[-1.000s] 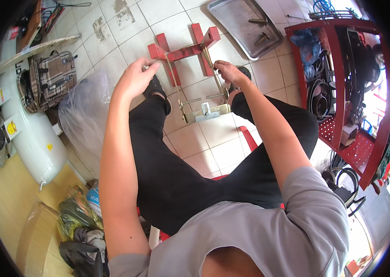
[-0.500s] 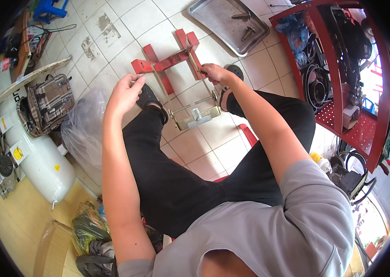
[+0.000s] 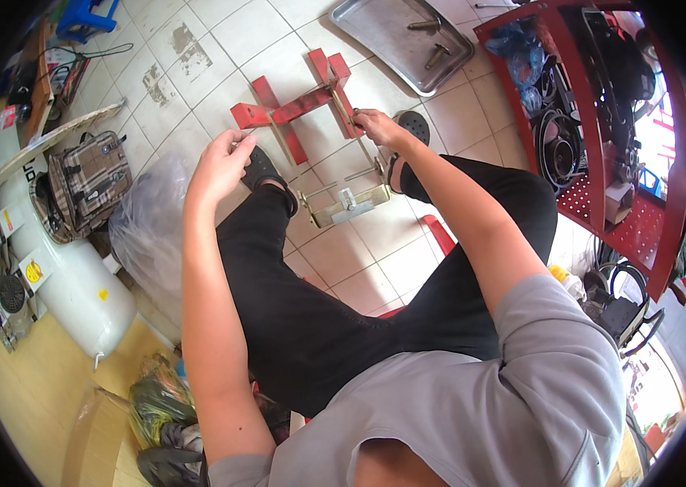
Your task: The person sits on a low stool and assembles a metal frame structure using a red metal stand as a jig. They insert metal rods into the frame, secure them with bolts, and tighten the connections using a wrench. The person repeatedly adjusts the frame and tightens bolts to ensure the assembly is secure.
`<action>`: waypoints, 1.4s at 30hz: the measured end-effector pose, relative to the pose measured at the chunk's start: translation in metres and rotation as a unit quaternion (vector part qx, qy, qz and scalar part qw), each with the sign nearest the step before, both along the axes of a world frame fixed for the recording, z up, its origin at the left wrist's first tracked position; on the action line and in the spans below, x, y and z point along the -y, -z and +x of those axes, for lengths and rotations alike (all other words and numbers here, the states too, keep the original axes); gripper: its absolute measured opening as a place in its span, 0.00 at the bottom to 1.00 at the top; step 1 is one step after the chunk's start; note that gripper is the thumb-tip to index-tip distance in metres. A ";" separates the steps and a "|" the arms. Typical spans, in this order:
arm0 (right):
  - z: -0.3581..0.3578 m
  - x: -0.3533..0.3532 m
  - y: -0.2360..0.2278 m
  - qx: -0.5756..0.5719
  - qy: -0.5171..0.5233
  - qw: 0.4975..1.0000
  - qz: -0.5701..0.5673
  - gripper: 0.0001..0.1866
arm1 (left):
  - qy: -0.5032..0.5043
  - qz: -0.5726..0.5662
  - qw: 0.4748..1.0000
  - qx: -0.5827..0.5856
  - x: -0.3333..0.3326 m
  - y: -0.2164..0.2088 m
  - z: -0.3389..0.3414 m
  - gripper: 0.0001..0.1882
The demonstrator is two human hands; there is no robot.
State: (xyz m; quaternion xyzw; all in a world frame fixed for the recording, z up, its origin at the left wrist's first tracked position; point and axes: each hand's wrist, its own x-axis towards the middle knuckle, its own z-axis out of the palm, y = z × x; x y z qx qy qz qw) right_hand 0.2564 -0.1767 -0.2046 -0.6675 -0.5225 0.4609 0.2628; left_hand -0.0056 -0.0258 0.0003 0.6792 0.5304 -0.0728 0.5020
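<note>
On the tiled floor between my feet stands a red metal stand [image 3: 304, 105] with several block-like arms. Two long metal bars run from it toward me, to a crosspiece [image 3: 349, 206] with a small light clamp-like part at its middle and threaded rods beside it. My right hand [image 3: 381, 130] is closed at the right bar, thumb and fingers pinched by a small dark part there; what they hold is mostly hidden. To the left of the stand, above my left shoe [image 3: 263, 169], my left hand [image 3: 221, 166] is pinched closed, its contents too small to name.
A metal tray [image 3: 359, 49] with two bolt-like parts lies beyond the stand. At right is a red shelf [image 3: 594, 122] full of cables and tools. A white tank [image 3: 75, 300], a plaid bag [image 3: 90, 183] and a clear plastic bag [image 3: 152, 223] crowd the left.
Both hands keep nearly the same places and closed grips. My right hand has shifted very slightly away from me. The stand and crosspiece look unmoved.
</note>
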 end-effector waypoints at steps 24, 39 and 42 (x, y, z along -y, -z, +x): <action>-0.016 -0.021 -0.027 -0.040 0.100 0.960 -0.257 0.17 | -0.009 -0.006 1.000 0.011 0.000 0.005 -0.001 0.19; 0.000 -0.002 -0.015 -0.001 -0.016 0.994 -0.111 0.21 | -0.003 -0.002 1.000 0.011 0.004 -0.004 0.005 0.20; -0.015 -0.012 -0.031 0.007 -0.031 0.992 -0.125 0.16 | -0.004 -0.007 1.000 -0.006 0.001 -0.007 -0.005 0.21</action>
